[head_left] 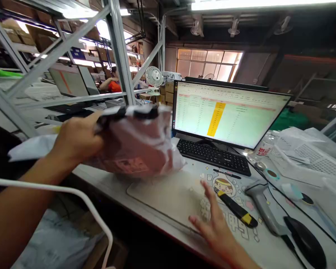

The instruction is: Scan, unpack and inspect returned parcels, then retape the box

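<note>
My left hand [80,136] grips the top left corner of a clear plastic bag [140,144] with something reddish-brown inside and a label on its lower front. The bag is lifted over the left part of the desk and is smeared by motion. My right hand [212,224] holds nothing, its fingers spread above the desk mat beside a pale flat board [165,198]. Just right of those fingers lies a black and yellow utility knife [236,208]. What exactly the bag contains cannot be made out.
A monitor [226,112] stands behind a black keyboard [212,155]. To the right are a barcode scanner [264,209], a black mouse [305,239], a pen [226,173] and a white plastic basket [310,160]. Metal shelf posts [120,52] rise at left; a white bent tube [81,194] crosses the lower left.
</note>
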A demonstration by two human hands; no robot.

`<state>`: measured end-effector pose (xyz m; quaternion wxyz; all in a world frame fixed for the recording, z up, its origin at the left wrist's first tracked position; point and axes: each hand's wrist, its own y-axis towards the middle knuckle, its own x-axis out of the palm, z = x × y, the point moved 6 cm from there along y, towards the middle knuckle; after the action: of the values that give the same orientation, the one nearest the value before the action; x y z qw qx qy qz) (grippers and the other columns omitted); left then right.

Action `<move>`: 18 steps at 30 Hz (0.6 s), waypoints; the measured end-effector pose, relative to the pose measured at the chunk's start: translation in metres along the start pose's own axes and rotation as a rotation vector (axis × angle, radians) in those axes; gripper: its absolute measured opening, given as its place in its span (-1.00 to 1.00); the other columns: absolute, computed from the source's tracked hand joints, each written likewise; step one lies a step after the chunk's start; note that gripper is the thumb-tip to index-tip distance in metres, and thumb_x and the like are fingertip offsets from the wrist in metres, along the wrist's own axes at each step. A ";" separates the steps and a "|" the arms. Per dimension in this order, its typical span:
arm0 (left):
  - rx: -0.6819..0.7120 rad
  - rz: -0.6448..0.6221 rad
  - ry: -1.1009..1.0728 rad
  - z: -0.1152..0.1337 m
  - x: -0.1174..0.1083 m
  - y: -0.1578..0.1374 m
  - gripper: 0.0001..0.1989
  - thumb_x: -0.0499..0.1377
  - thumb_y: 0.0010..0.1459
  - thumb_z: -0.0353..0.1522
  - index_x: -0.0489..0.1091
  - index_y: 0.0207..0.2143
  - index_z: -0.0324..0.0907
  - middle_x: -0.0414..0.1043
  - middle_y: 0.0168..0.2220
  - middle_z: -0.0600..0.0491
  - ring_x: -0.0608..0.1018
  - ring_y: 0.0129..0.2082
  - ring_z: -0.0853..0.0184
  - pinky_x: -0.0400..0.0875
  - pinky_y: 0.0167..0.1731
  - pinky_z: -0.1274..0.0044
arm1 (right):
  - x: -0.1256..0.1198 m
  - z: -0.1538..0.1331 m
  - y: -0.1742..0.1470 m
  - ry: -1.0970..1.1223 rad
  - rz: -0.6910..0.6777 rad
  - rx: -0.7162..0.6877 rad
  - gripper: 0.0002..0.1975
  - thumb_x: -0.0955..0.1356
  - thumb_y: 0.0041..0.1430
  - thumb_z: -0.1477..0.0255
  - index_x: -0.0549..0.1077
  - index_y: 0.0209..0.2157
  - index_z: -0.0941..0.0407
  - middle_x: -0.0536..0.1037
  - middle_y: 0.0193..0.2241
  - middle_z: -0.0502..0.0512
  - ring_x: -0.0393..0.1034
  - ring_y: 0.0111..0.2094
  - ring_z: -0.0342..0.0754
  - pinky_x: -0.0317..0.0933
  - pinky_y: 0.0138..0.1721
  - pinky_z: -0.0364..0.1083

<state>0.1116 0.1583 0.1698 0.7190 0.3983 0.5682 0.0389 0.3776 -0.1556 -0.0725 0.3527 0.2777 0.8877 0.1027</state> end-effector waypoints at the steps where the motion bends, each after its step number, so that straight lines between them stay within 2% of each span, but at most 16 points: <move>1: 0.083 -0.040 -0.036 0.018 -0.012 0.011 -0.46 -0.08 0.21 -0.21 0.51 -0.03 -0.38 0.57 -0.21 -0.14 0.64 -0.11 0.03 0.43 -0.12 0.41 | -0.017 -0.025 0.016 0.040 0.047 -0.059 0.07 0.47 0.33 0.02 -0.16 0.61 -0.04 0.04 0.57 0.30 0.02 0.56 0.24 0.03 0.51 0.34; 3: 0.246 -0.139 -0.135 0.057 -0.025 0.028 -0.48 -0.09 0.27 -0.26 0.53 -0.14 -0.48 0.56 -0.12 -0.14 0.60 -0.04 0.10 0.41 0.01 0.38 | -0.044 -0.064 0.047 0.117 0.095 -0.148 0.29 0.56 0.15 -0.09 -0.21 0.61 0.00 -0.01 0.58 0.35 -0.07 0.58 0.28 -0.06 0.53 0.37; 5: 0.333 -0.308 -0.277 0.095 -0.019 0.036 -0.44 -0.11 0.34 -0.24 0.54 -0.03 -0.50 0.56 -0.04 -0.07 0.56 -0.01 0.21 0.36 0.05 0.43 | -0.054 -0.078 0.072 0.216 0.075 -0.124 0.37 0.60 0.06 -0.09 -0.21 0.61 0.03 0.12 0.53 0.39 0.13 0.50 0.28 0.10 0.47 0.33; 6: 0.338 -0.408 -0.319 0.112 -0.011 0.037 -0.44 -0.10 0.34 -0.26 0.55 -0.04 -0.51 0.57 -0.06 -0.06 0.56 -0.06 0.26 0.36 0.00 0.47 | -0.054 -0.077 0.080 0.260 0.048 -0.089 0.29 0.60 0.06 -0.08 -0.08 0.58 0.07 0.25 0.47 0.39 0.28 0.42 0.26 0.18 0.42 0.29; 8: 0.346 -0.537 -0.346 0.140 0.010 0.030 -0.52 -0.03 0.32 -0.30 0.56 -0.07 -0.50 0.58 -0.14 -0.07 0.57 -0.16 0.31 0.36 -0.12 0.50 | -0.049 -0.060 0.084 0.317 0.014 -0.004 0.00 0.56 0.11 -0.04 0.28 0.43 0.16 0.52 0.27 0.36 0.49 0.20 0.22 0.32 0.29 0.23; 10: 0.357 -0.581 -0.347 0.157 0.031 0.020 -0.62 0.05 0.28 -0.35 0.58 -0.11 -0.42 0.59 -0.19 -0.09 0.58 -0.24 0.31 0.37 -0.19 0.50 | -0.044 -0.032 0.078 0.334 0.042 0.069 -0.25 0.52 0.12 -0.01 0.49 0.19 0.20 0.65 0.07 0.31 0.56 0.04 0.19 0.37 0.20 0.20; 15: 0.384 -0.602 -0.320 0.164 0.073 0.002 -0.69 0.15 0.27 -0.30 0.62 -0.15 -0.30 0.58 -0.31 -0.07 0.54 -0.39 0.30 0.40 -0.27 0.45 | -0.038 0.031 0.053 0.346 0.101 0.207 -0.43 0.50 0.05 0.06 0.56 -0.03 0.17 0.69 -0.04 0.23 0.54 -0.02 0.15 0.34 0.18 0.17; 18: 0.432 -0.555 -0.270 0.170 0.087 0.003 -0.66 0.21 0.28 -0.29 0.63 -0.01 -0.25 0.58 -0.26 -0.07 0.57 -0.28 0.23 0.44 -0.16 0.40 | -0.035 0.045 0.040 0.399 0.125 0.302 -0.44 0.51 0.01 0.08 0.54 -0.06 0.17 0.69 -0.07 0.25 0.54 -0.07 0.14 0.36 0.15 0.17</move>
<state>0.2876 0.1149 0.1099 0.6700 0.3732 0.5497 -0.3312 0.4458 -0.1430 -0.0705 0.1180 0.3558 0.9261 0.0435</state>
